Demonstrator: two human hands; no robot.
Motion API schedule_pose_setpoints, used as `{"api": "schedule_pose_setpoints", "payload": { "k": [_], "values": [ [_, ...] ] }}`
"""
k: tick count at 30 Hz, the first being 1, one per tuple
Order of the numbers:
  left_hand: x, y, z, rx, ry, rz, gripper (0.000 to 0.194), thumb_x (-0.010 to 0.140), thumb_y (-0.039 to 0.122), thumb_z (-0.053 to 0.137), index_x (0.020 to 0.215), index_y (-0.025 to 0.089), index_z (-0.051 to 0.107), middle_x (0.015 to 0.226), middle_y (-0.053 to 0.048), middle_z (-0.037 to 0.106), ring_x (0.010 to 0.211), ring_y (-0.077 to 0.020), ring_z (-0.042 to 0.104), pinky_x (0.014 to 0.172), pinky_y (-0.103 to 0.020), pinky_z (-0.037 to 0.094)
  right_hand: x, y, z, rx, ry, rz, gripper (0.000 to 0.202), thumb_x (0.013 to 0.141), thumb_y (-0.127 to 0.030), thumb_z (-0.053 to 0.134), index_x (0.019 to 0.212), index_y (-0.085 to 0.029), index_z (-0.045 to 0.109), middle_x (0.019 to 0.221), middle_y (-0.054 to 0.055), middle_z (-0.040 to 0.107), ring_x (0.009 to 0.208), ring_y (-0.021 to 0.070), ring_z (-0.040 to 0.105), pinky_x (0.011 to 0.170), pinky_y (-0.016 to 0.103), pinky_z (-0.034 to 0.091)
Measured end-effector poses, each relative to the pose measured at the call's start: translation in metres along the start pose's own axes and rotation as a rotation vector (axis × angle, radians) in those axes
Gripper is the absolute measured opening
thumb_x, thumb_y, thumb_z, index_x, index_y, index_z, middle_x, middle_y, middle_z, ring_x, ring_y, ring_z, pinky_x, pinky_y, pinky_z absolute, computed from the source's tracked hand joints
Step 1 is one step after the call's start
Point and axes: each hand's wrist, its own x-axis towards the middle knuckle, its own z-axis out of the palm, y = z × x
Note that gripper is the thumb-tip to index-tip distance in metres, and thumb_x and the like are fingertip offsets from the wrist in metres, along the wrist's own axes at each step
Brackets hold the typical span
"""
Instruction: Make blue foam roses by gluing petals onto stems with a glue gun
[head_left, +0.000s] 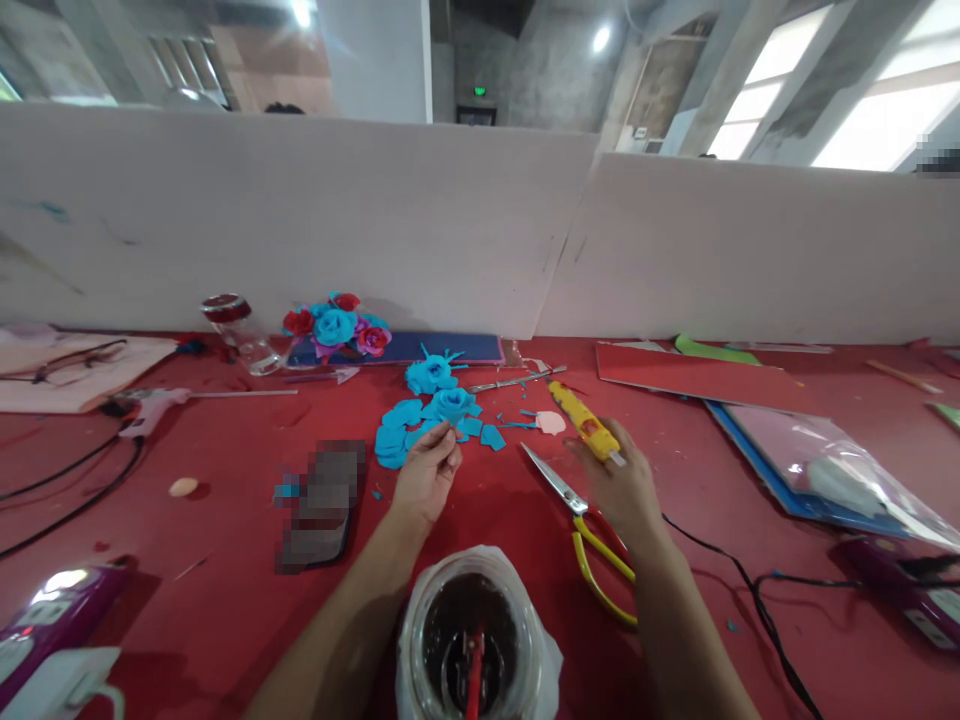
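Note:
My left hand point(431, 470) is closed, pinching a blue paper flower point(454, 403) from below. Under and beside it lie cut blue paper petals point(391, 442), with another blue flower point(430, 374) just behind. A yellow hot glue gun point(585, 418) is in my right hand point(619, 480), its nozzle pointing away toward the back left and a pale stick end showing at its rear. Scissors with yellow handles point(577, 505) lie open beside my right wrist, the handle partly under the forearm. A pink paper piece point(551, 422) rests between the two hands.
An open jar point(517, 680) with a red-handled item stands in front. A finished paper bouquet point(337, 325), glass bottle point(251, 340) and pink glue gun point(154, 408) sit left. A blurred dark phone-like object point(322, 505) lies nearby. Cables point(765, 600), red card point(697, 378) and plastic packets point(847, 470) lie right.

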Motion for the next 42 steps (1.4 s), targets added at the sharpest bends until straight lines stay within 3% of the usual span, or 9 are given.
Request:
{"api": "schedule_pose_setpoints", "payload": {
  "k": [5,15,18,21,25,29,32,35,42],
  "values": [
    [-0.003,0.001,0.000,0.056,-0.121,0.048,0.016,0.057,0.016,0.082,0.060,0.017,0.066,0.063,-0.001,0.063,0.052,-0.0069,0.046,0.054,-0.023,0.039,0.004,0.029,-0.007,-0.529,-0.170,0.316,0.034,0.094,-0.037,0.040,0.112,-0.012,0.053,0.107,0.018,0.059,0.089,0.0296,0.065,0.071,0.037,0.046],
    [0.000,-0.005,-0.007,0.130,-0.109,0.171,0.022,0.053,0.019,0.085,0.054,0.022,0.063,0.062,0.004,0.062,0.068,-0.0142,0.056,0.078,-0.031,0.049,0.005,0.054,-0.009,-0.602,-0.207,0.456,0.038,0.090,-0.027,0.041,0.121,-0.011,0.054,0.115,0.023,0.055,0.107,0.0368,0.058,0.083,0.049,0.046],
    [0.001,-0.002,-0.007,0.162,-0.079,0.204,0.019,0.054,0.021,0.085,0.057,0.021,0.066,0.062,0.003,0.063,0.070,-0.0145,0.058,0.076,-0.030,0.048,0.006,0.051,-0.010,-0.603,-0.078,0.470,0.040,0.084,-0.026,0.046,0.119,-0.012,0.058,0.126,0.024,0.052,0.116,0.0433,0.049,0.085,0.057,0.040],
    [0.004,-0.003,-0.009,0.177,-0.033,0.241,0.018,0.056,0.022,0.084,0.065,0.019,0.069,0.068,0.001,0.066,0.071,-0.0141,0.059,0.076,-0.029,0.047,0.008,0.044,-0.012,-0.531,0.223,0.354,0.037,0.076,-0.022,0.049,0.109,-0.016,0.065,0.129,0.019,0.055,0.117,0.0390,0.048,0.091,0.057,0.034],
    [0.013,-0.008,-0.013,0.184,0.035,0.289,0.022,0.058,0.028,0.083,0.072,0.017,0.070,0.070,0.000,0.068,0.066,-0.0107,0.058,0.072,-0.027,0.046,0.008,0.020,-0.013,-0.230,0.458,0.119,0.023,0.068,-0.014,0.041,0.062,-0.019,0.063,0.071,0.005,0.068,0.074,0.0196,0.060,0.081,0.036,0.041],
    [0.019,0.003,-0.018,0.127,0.084,0.316,0.025,0.059,0.028,0.084,0.076,0.017,0.069,0.070,0.001,0.067,0.062,-0.0083,0.057,0.067,-0.025,0.045,0.010,-0.015,-0.016,-0.144,0.298,0.005,0.023,0.074,-0.023,0.045,0.068,-0.020,0.067,0.068,0.003,0.068,0.064,0.0172,0.059,0.068,0.028,0.040],
    [0.023,0.028,-0.027,0.041,0.182,0.456,0.025,0.060,0.024,0.083,0.079,0.019,0.068,0.073,0.002,0.067,0.063,-0.0072,0.058,0.067,-0.023,0.044,0.016,-0.037,-0.018,-0.086,0.116,-0.003,0.028,0.081,-0.027,0.045,0.093,-0.022,0.071,0.077,0.002,0.072,0.066,0.0165,0.062,0.066,0.026,0.042],
    [0.026,0.053,-0.039,-0.034,0.239,0.573,0.025,0.061,0.018,0.081,0.081,0.021,0.067,0.075,0.003,0.067,0.067,-0.0075,0.059,0.068,-0.022,0.044,0.024,-0.055,-0.009,0.019,0.003,-0.053,0.027,0.086,-0.029,0.046,0.096,-0.021,0.070,0.076,0.002,0.072,0.064,0.0146,0.063,0.064,0.023,0.042],
    [0.026,0.054,-0.044,-0.012,0.167,0.547,0.020,0.063,0.019,0.080,0.079,0.016,0.069,0.071,0.001,0.064,0.059,-0.0056,0.052,0.060,-0.021,0.040,0.027,-0.090,0.070,-0.218,-0.405,-0.202,0.025,0.092,-0.029,0.046,0.091,-0.022,0.071,0.081,0.006,0.073,0.076,0.0199,0.067,0.064,0.025,0.042]
  ]
}}
